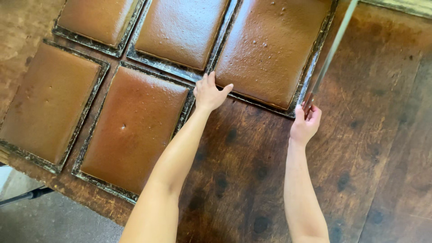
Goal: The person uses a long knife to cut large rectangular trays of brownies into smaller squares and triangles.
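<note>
My left hand [208, 93] rests on the near edge of a dark metal baking tray [310, 76] that holds a flat brown sheet cake [272, 47], its fingers on the rim at the tray's near left corner. My right hand [305, 123] sits at the tray's near right corner and grips the lower end of a long thin metal blade [330, 51]. The blade runs up and away along the tray's right side.
Several more trays of brown cake lie on the worn dark wooden table [369, 135]: one [132, 128] just left of my left arm, another [47, 101] farther left, two [180, 29] [96, 18] at the back. The table's edge and grey floor [49, 220] are at lower left.
</note>
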